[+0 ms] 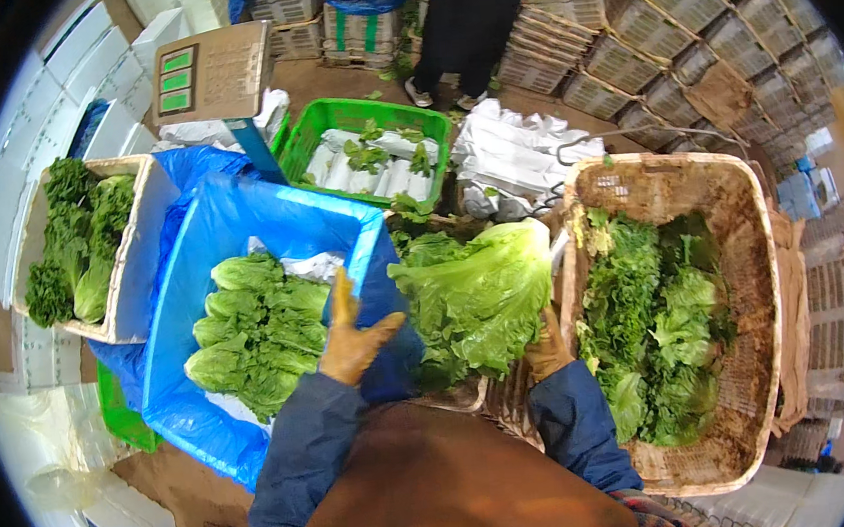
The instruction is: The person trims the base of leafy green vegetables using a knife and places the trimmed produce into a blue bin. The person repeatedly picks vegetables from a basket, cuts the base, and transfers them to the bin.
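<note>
My left hand [355, 337], in a yellow-orange glove, is raised over the near right edge of the blue-lined crate [170, 315] with its fingers spread and nothing in it. Heads of green leafy lettuce [261, 323] lie side by side inside that crate. My right hand [547, 346], gloved alike, grips a large head of lettuce [492, 287] near its base; the leaves hide part of the fingers. More leafy greens lie beneath the held head. On the right, a dirty plastic crate [752, 295] holds loose lettuce leaves [686, 316].
A white foam box of greens [140, 265] stands at the left. Behind the blue liner are a scale display [209, 71], a green crate [378, 109] and white wrapped bundles [517, 150]. A person in dark trousers [479, 17] stands beyond, near stacked crates [623, 61].
</note>
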`<state>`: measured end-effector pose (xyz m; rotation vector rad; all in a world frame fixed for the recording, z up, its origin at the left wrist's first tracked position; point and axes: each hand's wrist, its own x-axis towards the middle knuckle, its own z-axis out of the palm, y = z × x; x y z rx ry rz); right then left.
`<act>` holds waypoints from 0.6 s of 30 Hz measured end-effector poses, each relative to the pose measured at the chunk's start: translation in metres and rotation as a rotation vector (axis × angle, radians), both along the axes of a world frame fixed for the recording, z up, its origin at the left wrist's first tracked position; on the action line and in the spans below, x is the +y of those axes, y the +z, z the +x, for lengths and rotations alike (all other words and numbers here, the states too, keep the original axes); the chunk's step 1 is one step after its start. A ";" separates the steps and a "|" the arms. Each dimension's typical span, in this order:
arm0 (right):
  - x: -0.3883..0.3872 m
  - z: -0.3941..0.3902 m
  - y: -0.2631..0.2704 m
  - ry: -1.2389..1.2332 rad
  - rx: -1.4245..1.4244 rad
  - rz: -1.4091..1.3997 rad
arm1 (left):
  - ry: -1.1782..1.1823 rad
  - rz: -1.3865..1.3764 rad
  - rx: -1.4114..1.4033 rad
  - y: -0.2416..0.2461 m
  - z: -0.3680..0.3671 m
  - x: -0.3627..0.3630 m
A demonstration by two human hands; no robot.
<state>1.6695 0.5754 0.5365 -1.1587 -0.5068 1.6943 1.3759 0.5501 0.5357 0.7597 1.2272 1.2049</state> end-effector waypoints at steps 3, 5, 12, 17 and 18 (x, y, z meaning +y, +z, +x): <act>0.020 -0.021 0.000 0.144 -0.053 -0.107 | -0.131 0.131 0.585 0.056 -0.042 -0.006; 0.040 -0.060 -0.006 0.443 -0.152 -0.002 | -0.260 0.343 0.650 0.065 -0.041 -0.018; 0.040 -0.240 -0.004 0.806 -0.428 0.268 | 0.587 0.046 0.139 -0.031 -0.087 -0.087; 0.059 -0.227 0.012 0.291 -0.647 0.167 | 0.825 0.000 0.390 -0.116 -0.199 0.003; 0.060 -0.211 0.009 0.240 -0.671 0.155 | 0.770 0.000 0.459 -0.133 -0.214 0.036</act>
